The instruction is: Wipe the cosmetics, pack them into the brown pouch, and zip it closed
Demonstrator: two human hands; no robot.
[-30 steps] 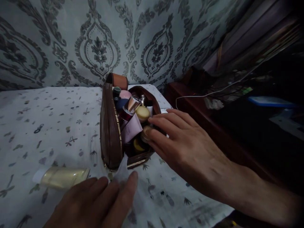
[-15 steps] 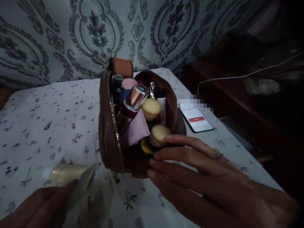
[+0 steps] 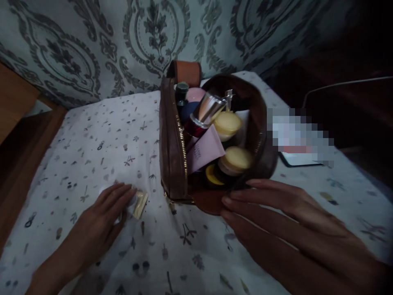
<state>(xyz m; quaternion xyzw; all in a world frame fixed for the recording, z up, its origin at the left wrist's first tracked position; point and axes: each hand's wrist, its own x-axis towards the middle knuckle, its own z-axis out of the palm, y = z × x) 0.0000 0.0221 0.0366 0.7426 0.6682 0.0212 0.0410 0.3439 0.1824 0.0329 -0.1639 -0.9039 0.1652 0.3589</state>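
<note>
My brown bag gapes near the far edge of the cloth, lots of room left, phone just right. Left hand's palm-down over a tube, fingers together; right hand's fanned at the bag's lip. Can't tell if either's gripping.

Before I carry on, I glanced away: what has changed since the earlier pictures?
The left hand has moved left, away from the bag, and now covers part of the yellowish tube; its grip is hidden. The right hand has left the lower jar for the bag's near edge. The bag's contents look unchanged.
</note>
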